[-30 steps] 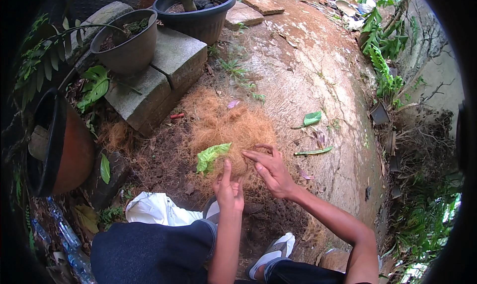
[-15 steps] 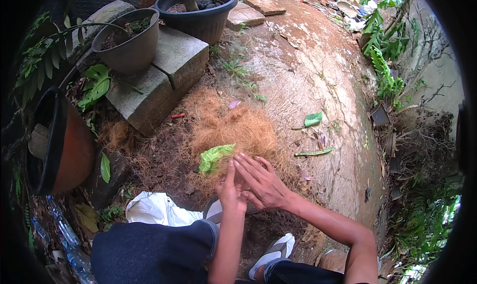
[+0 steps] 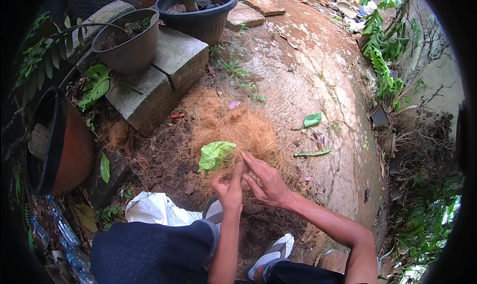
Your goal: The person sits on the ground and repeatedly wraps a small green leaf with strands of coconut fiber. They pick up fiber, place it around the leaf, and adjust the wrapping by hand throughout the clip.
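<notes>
- Leaf (image 3: 214,155): green, crumpled, just beyond the fingertips, over the fibre pile (image 3: 238,127); likely light, soft and easily torn, best pinched at its stem end.
- Left hand (image 3: 229,188): thumb up, fingers curled; its grip cannot be told.
- Right hand (image 3: 268,182): fingers nearly straight, thumb parted, tips meeting the left's; I cannot tell if it holds strands.
- White bag (image 3: 159,210): near the left shoe (image 3: 214,211).

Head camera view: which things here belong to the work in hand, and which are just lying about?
Probably in use:
left hand and right hand, close together
bright green leaf, just beyond them
brown fibres, heaped below

Probably lying about:
short red piece
small purple scrap
dark green leaf
crumpled white material
</notes>
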A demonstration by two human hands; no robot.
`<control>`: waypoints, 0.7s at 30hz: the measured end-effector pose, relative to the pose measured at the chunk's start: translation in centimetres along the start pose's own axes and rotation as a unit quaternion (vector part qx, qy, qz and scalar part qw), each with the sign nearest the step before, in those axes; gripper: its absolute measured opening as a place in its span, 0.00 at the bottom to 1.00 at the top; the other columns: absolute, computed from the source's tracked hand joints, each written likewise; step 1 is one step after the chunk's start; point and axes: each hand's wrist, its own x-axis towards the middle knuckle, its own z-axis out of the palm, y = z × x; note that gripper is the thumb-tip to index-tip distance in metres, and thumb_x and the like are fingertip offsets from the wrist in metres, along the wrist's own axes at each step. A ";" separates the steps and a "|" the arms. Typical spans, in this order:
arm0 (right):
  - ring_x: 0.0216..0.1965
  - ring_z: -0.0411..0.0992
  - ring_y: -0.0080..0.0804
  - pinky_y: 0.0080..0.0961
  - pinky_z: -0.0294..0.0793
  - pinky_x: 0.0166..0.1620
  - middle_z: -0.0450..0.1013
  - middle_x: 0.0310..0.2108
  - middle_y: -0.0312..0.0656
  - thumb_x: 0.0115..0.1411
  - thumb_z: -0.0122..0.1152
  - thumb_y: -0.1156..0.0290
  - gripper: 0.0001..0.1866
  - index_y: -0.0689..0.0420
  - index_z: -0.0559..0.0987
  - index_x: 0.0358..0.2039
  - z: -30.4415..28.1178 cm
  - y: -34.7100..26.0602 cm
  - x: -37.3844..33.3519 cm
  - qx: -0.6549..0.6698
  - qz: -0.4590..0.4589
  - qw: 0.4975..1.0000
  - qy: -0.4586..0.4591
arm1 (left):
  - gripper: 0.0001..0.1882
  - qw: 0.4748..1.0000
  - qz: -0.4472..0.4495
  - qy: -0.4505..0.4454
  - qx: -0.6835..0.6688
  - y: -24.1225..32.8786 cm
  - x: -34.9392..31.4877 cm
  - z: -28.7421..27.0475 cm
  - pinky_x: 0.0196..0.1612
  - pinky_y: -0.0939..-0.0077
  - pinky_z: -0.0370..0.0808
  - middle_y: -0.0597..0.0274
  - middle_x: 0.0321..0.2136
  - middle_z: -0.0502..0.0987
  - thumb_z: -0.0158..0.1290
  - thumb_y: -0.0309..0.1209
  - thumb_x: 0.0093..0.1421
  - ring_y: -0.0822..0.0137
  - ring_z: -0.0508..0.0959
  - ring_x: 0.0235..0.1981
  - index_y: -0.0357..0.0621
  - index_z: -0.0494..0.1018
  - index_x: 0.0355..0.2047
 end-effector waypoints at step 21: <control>0.60 0.73 0.58 0.49 0.71 0.64 0.75 0.56 0.63 0.60 0.72 0.65 0.35 0.64 0.72 0.65 -2.3 0.0 1.9 0.048 0.191 0.973 -0.119 | 0.11 0.992 -0.028 -0.004 0.123 -1.1 0.5 -1.4 0.33 0.82 0.76 0.66 0.31 0.80 0.67 0.32 0.63 0.77 0.77 0.30 0.37 0.79 0.35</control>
